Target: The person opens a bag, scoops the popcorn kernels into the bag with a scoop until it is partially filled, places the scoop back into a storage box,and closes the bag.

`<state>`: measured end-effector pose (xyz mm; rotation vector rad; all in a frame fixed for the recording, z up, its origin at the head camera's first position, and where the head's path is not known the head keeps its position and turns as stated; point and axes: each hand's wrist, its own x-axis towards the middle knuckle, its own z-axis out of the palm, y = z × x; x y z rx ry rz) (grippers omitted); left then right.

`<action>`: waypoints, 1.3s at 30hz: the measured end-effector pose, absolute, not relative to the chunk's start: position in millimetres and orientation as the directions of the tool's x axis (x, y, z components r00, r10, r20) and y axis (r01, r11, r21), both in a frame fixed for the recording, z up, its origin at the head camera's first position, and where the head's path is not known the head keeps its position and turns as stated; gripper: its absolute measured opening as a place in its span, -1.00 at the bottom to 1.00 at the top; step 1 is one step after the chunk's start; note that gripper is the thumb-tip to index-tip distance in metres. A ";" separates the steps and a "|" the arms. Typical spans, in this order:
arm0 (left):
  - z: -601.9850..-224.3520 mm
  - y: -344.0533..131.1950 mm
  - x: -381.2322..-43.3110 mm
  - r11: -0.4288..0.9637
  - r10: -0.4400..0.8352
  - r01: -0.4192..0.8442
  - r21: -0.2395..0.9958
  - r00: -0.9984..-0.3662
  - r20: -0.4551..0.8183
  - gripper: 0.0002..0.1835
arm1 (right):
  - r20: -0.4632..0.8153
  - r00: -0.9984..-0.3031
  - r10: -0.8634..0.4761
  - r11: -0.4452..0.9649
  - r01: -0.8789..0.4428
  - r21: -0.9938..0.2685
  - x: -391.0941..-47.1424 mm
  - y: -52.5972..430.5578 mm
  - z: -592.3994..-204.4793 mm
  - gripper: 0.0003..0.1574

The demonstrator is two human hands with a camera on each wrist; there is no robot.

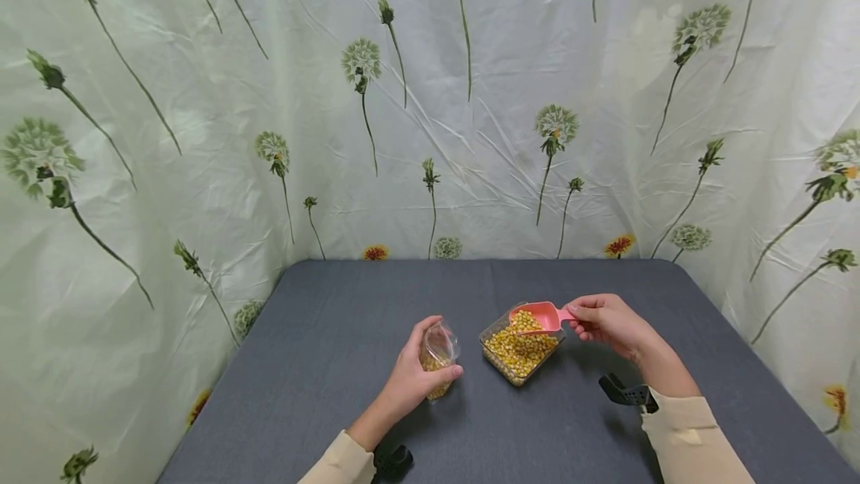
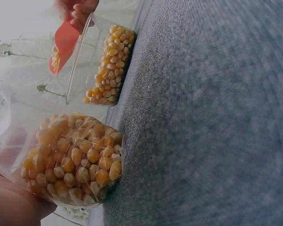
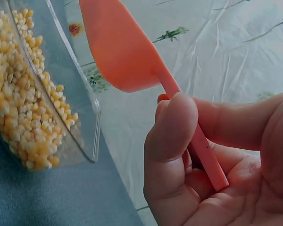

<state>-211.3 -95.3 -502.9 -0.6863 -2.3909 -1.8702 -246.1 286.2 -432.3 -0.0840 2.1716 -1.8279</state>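
Note:
My right hand pinches the handle of a pink scoop between thumb and fingers. Yellow corn kernels lie in the scoop's bowl, which is over a clear square container partly filled with corn kernels. To the left, my left hand grips a clear plastic jar, fingers and thumb wrapped about its sides. Its open mouth tilts slightly toward the right. Corn kernels fill the jar's lower part, close to the tabletop in the left wrist view.
Both containers are on a table with a dark grey cloth. Behind it hangs a pale curtain printed with dandelions. Black straps with camera mounts sit at both wrists, beside the cream sleeves.

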 end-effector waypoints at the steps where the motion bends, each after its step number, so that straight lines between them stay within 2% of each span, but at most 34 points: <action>1: -503.1 -95.1 -211.0 0.180 0.320 0.353 0.918 -0.903 0.285 -0.12 | -0.189 -0.955 -0.230 0.187 0.147 -0.971 -245.7 285.5 -431.7 -0.63; 21: -503.2 -95.5 -211.0 0.150 0.332 0.359 0.921 -0.896 0.295 -0.13 | -0.152 -0.954 -0.259 0.184 0.105 -0.977 -238.4 264.6 -420.1 -0.59; 39: -499.8 -96.8 -209.7 0.206 0.358 0.307 0.929 -0.907 0.220 -0.08 | -0.106 -0.955 -0.277 0.178 0.058 -0.982 -232.2 238.8 -415.0 -0.59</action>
